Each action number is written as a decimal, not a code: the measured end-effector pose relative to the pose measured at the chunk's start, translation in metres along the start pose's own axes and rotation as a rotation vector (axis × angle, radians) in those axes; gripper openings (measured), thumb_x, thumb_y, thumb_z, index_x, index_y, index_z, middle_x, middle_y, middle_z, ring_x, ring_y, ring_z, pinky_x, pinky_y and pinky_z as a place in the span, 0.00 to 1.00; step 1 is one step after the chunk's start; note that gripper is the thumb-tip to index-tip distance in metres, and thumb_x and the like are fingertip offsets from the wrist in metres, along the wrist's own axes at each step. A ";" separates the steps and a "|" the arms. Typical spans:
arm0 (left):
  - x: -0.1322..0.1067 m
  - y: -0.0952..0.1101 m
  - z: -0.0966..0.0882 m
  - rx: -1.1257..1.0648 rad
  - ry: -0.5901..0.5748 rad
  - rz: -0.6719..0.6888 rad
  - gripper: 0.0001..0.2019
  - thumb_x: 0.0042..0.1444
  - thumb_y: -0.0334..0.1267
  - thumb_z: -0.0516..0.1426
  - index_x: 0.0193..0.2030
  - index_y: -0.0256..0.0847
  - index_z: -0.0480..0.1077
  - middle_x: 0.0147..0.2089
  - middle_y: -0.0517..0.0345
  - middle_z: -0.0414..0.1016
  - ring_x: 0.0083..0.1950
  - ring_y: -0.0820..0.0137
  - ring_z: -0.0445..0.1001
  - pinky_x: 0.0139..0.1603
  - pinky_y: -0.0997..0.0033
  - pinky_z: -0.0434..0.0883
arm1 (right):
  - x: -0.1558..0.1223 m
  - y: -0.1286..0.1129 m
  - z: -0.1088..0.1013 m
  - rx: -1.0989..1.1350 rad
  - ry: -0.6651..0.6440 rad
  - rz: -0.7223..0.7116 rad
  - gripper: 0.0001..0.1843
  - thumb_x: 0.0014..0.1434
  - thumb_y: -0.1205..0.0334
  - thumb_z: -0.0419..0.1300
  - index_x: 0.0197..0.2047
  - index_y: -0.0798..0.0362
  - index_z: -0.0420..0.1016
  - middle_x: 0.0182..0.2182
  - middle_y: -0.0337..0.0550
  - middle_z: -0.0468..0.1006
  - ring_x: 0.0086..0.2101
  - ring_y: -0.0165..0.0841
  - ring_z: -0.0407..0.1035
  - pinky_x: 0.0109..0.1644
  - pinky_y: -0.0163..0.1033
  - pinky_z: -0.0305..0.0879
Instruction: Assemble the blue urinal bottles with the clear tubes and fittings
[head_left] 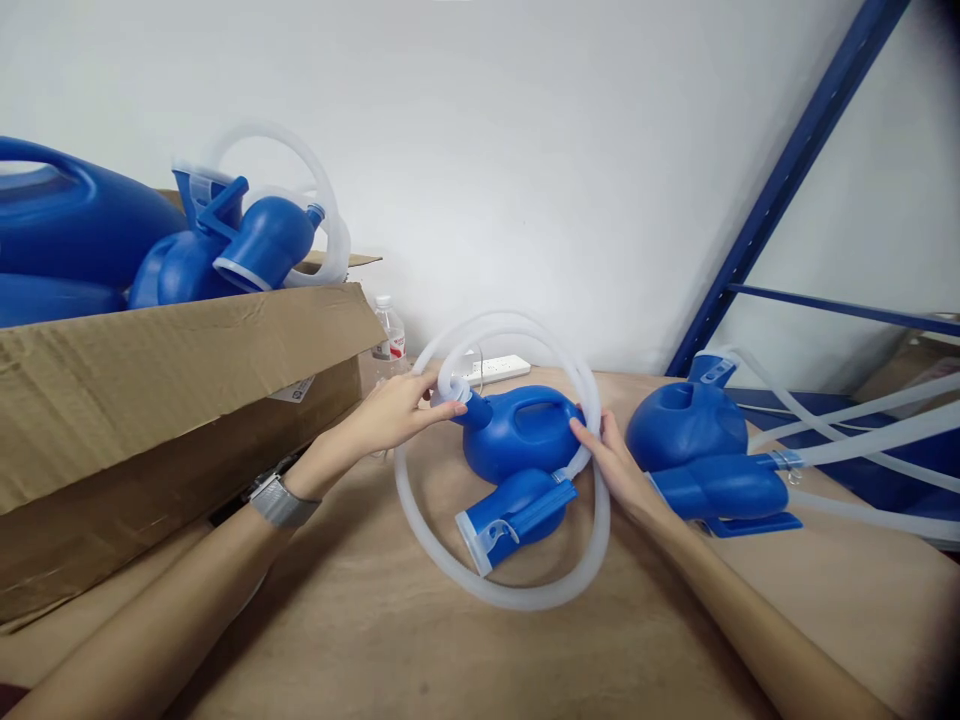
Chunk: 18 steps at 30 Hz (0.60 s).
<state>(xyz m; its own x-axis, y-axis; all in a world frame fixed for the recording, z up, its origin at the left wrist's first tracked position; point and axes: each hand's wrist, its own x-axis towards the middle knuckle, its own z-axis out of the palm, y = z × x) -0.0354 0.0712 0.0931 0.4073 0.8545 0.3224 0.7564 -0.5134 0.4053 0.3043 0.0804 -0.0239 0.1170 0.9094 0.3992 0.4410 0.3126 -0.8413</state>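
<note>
The blue jug (pixel 499 440) stood on the table (pixel 420 660) within the loops of a translucent tube (pixel 517 598), with a blue cup piece (pixel 525 505) just in front. The left hand (pixel 401 408) grasped the jug's neck; the right hand (pixel 616 468) touched its opposite end, but whether it gripped could not be told. A cardboard box (pixel 187 355) stood left, a second jug (pixel 686 430) right.

blue jug (pixel 491 445) and milky-white hose (pixel 517 598), central; brown carton (pixel 187 360) at nine o'clock; white wall (pixel 487 150), twelve; navy rack (pixel 793 180), two.
</note>
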 end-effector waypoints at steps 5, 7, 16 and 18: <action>0.004 0.000 -0.007 -0.056 -0.019 0.066 0.27 0.60 0.62 0.60 0.54 0.41 0.76 0.35 0.57 0.78 0.37 0.62 0.75 0.38 0.68 0.66 | -0.002 -0.003 -0.001 -0.058 0.092 0.041 0.36 0.54 0.31 0.67 0.58 0.44 0.76 0.54 0.47 0.74 0.63 0.52 0.67 0.72 0.60 0.60; 0.005 0.000 -0.010 -0.094 -0.042 0.059 0.28 0.60 0.61 0.61 0.56 0.42 0.76 0.33 0.59 0.78 0.34 0.64 0.75 0.37 0.69 0.66 | -0.003 -0.005 0.000 -0.022 0.088 0.062 0.38 0.52 0.32 0.69 0.59 0.44 0.75 0.56 0.48 0.75 0.62 0.53 0.68 0.72 0.60 0.61; 0.016 0.008 -0.026 -0.286 -0.202 0.046 0.17 0.51 0.48 0.66 0.45 0.43 0.82 0.45 0.57 0.84 0.46 0.59 0.79 0.45 0.67 0.72 | -0.006 -0.018 0.005 0.200 0.025 0.152 0.34 0.52 0.40 0.72 0.59 0.44 0.76 0.58 0.45 0.80 0.61 0.55 0.72 0.67 0.59 0.71; 0.021 0.009 -0.032 -0.262 -0.248 0.004 0.18 0.47 0.46 0.68 0.45 0.44 0.82 0.42 0.58 0.84 0.44 0.59 0.80 0.44 0.67 0.73 | -0.005 -0.016 0.005 0.193 0.017 0.126 0.34 0.54 0.39 0.71 0.60 0.43 0.75 0.59 0.46 0.80 0.61 0.54 0.73 0.67 0.59 0.71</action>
<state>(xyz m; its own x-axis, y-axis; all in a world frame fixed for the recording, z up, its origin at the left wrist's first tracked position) -0.0364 0.0821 0.1310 0.5465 0.8288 0.1199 0.6107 -0.4924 0.6202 0.2922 0.0722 -0.0147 0.1758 0.9404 0.2910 0.2434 0.2449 -0.9385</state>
